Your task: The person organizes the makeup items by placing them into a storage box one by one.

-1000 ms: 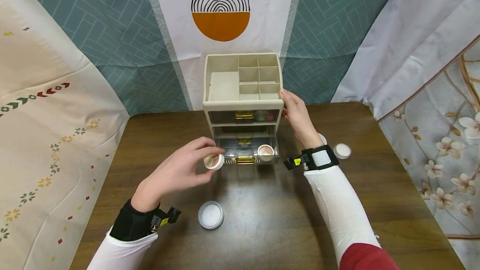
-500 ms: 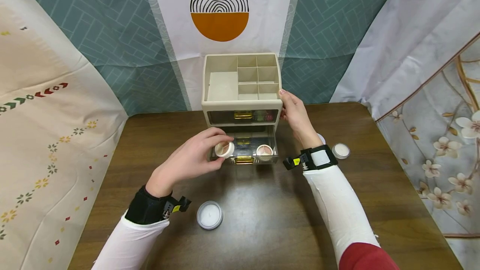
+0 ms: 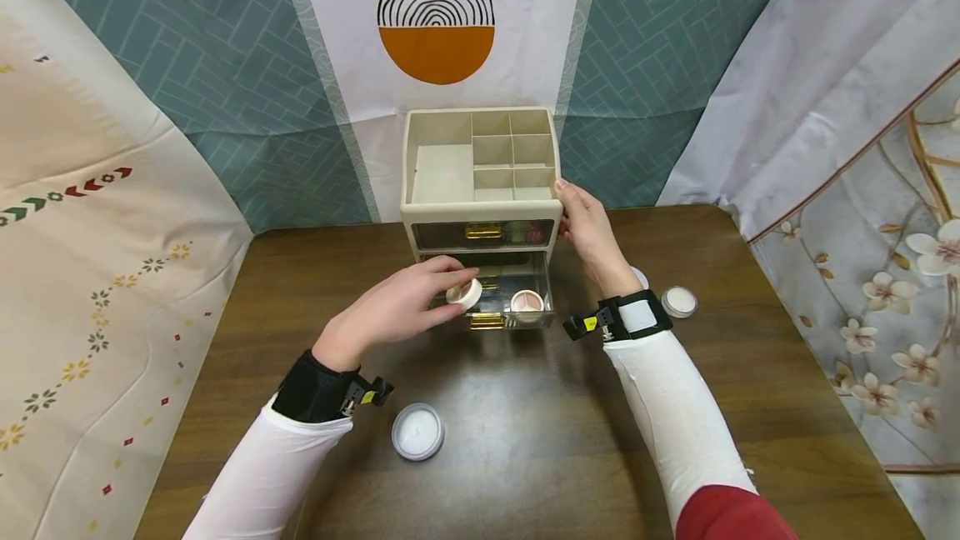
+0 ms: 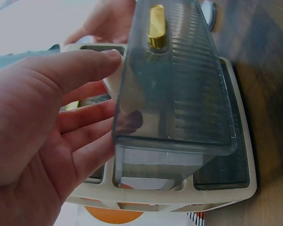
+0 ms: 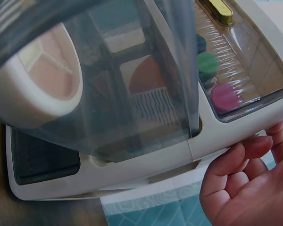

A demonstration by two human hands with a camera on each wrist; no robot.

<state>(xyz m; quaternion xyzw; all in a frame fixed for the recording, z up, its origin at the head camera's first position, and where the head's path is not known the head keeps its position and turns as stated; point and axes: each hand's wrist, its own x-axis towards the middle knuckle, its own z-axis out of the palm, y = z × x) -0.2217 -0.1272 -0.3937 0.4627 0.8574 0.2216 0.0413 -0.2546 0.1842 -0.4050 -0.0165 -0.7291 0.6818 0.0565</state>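
Observation:
A cream desktop organizer [image 3: 480, 212] stands at the back of the table with its clear middle drawer [image 4: 193, 108] pulled out. My left hand [image 3: 397, 298] pinches a small round white makeup compact [image 3: 465, 294] by its rim, tilted, over the left part of that drawer. In the left wrist view the drawer wall and thumb partly hide it. A second round compact [image 3: 527, 304], with pinkish sections, lies at the drawer's right end; the right wrist view shows that compact [image 5: 52, 70] through the clear wall. My right hand [image 3: 596, 236] grips the organizer's right side.
A round white-topped container [image 3: 417, 432] sits on the table in front, left of centre. Another such container [image 3: 680, 302] is to the right, near a pale round thing [image 3: 640, 277] mostly hidden by my right wrist. The shut upper drawer [image 5: 240, 61] holds green and pink items.
My left hand has carried the compact rightward and slightly back, from the drawer's left front corner to over its inside, and the compact has tilted. My right hand keeps its place on the organizer.

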